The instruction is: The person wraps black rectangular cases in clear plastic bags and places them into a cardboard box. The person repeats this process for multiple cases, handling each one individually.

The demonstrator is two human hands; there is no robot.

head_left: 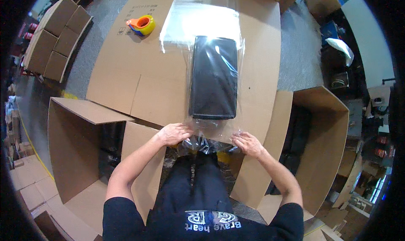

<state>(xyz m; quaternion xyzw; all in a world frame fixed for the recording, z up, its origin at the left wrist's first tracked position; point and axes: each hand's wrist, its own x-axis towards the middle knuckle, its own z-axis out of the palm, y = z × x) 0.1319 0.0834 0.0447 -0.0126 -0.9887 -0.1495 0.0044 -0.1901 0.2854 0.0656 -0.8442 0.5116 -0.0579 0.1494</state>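
A black rectangular tray-like item [214, 78] lies lengthwise on the cardboard-topped table, covered by a clear plastic bag [216, 125]. The bag's near end hangs over the front edge of the cardboard, close to my body. My left hand [175, 134] has its fingers pressed together on the left side of that end. At its right side, my right hand [247, 143] pinches the film between thumb and fingers. Below the hands the loose film bunches up in front of my dark trousers.
Flat cardboard [164, 72] covers the table. An orange and yellow tape dispenser [143, 25] lies at the far left, and more clear film [202, 13] spreads beyond the black item. Open cartons holding black items stand at left [71, 144] and right [325, 152]. Stacked cartons [55, 36] stand farther left.
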